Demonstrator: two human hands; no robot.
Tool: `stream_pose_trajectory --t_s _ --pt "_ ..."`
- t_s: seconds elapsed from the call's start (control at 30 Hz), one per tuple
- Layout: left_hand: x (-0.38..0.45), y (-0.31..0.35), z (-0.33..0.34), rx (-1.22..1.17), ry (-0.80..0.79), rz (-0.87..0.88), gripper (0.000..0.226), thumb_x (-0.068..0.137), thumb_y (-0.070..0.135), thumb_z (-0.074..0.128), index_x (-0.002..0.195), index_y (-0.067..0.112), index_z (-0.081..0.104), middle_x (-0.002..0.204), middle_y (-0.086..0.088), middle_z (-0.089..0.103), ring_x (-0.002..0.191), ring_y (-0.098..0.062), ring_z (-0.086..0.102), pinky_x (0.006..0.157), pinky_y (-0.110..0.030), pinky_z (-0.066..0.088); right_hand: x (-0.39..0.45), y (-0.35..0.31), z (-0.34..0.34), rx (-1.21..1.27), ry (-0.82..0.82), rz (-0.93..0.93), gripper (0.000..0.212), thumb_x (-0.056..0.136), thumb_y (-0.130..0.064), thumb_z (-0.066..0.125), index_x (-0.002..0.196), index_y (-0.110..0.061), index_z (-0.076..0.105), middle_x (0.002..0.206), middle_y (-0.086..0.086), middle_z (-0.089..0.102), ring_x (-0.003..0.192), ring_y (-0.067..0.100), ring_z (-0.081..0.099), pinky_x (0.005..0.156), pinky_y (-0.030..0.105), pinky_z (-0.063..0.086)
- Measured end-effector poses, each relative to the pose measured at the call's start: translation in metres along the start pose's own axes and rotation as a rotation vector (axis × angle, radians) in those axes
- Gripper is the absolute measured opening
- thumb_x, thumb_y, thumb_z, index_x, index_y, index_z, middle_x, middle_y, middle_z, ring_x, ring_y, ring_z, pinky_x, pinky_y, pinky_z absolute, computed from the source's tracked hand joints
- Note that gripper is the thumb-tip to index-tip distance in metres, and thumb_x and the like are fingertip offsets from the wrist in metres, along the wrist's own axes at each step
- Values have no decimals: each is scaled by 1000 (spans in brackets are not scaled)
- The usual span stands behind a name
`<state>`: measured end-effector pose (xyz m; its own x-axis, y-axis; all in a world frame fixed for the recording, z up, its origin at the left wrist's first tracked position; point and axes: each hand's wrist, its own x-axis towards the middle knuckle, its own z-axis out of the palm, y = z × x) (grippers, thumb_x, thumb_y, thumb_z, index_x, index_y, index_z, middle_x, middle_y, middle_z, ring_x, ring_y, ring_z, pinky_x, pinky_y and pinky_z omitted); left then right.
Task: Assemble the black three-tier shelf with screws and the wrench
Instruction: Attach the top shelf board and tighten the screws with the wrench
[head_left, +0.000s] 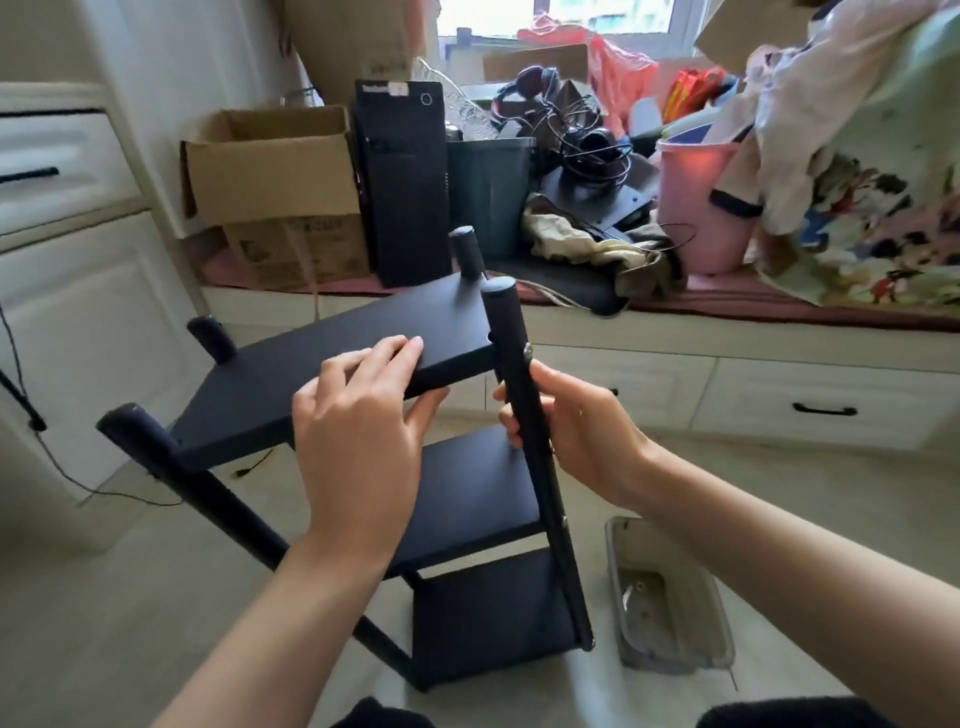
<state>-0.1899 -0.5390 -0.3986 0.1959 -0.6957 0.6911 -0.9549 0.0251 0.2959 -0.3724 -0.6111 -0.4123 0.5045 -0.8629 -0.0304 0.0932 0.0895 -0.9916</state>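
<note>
Both hands hold the black shelf (332, 379), which stands on the pale floor (779, 493) w/ 3 boards, one over the other. Left hand (358, 441) grips the near edge of the top board: fingers lie flat on top, thumb tucked under. Right hand (576, 436) is wrapped round the near right post (524, 415), just below a silver screw (528, 351) next to the top board's corner. So the shelf sits between the 2 hands, a bit far from the body. Near right on the floor is a clear tray (717, 613) w/ small metal bits inside, too blurry to name. Far back are a cardboard box (270, 171) & a pink bucket (701, 208).
</note>
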Motion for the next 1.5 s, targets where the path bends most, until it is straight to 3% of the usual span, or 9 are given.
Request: stream_pose_trajectory --t_s 0.37,0.53,0.73,0.9,1.1,1.23,1.33,1.43,1.5 --pt "-20 77 29 -19 -34 143 46 73 18 89 117 11 75 117 -7 74 110 -35 67 91 -53 49 -64 13 -58 21 167 6 45 103 -36 28 95 -6 60 85 12 54 85 25 50 78 31 41" --pt "-28 91 40 9 -35 181 47 76 19 87 121 12 73 121 -4 73 114 -32 67 94 -49 49 -70 26 -76 147 193 -41 36 92 -42 47 102 -11 64 97 13 55 88 24 51 90 38 39" --pt "-33 89 49 57 37 294 44 79 11 86 120 10 73 122 -6 72 115 -29 68 97 -49 53 -65 35 -91 265 166 -69 30 82 -41 50 82 -20 71 90 7 57 80 22 52 82 36 40" --pt "-37 98 58 28 74 341 42 76 10 88 116 9 75 120 -7 73 113 -29 69 98 -55 52 -64 37 -96 270 218 -68 46 94 -29 29 61 -22 60 70 2 50 69 21 39 70 36 32" --pt "-40 94 46 -158 26 277 34 80 3 82 113 9 76 118 -6 73 116 -32 68 104 -60 47 -62 34 -92 181 275 -39 57 103 -50 20 80 -10 53 69 3 52 60 17 43 64 31 36" --pt "-49 56 26 -221 95 177 30 84 2 76 112 12 77 121 1 72 118 -27 64 112 -49 41 -54 31 -93 204 320 -103 51 104 -49 21 99 -15 59 70 6 49 58 16 44 63 29 38" --pt "-59 32 11 -316 233 -23 30 85 16 62 113 24 71 115 19 64 110 -13 53 103 -16 35 -46 34 -98 134 383 -112 59 103 -50 22 88 -6 58 68 6 49 62 17 46 67 28 41" --pt "-63 14 14 -462 285 -380 32 81 25 65 110 29 52 110 14 48 105 -19 49 93 -27 35 -43 40 -102 51 421 -126 62 98 -58 25 93 -10 63 70 4 53 70 18 49 75 33 40" --pt "-60 2 22 -602 190 -576 43 85 17 73 116 26 45 123 1 50 112 -23 53 94 -33 40 -45 41 -104 -160 491 -148 62 96 -60 24 99 -15 65 86 3 62 84 20 56 85 36 44"
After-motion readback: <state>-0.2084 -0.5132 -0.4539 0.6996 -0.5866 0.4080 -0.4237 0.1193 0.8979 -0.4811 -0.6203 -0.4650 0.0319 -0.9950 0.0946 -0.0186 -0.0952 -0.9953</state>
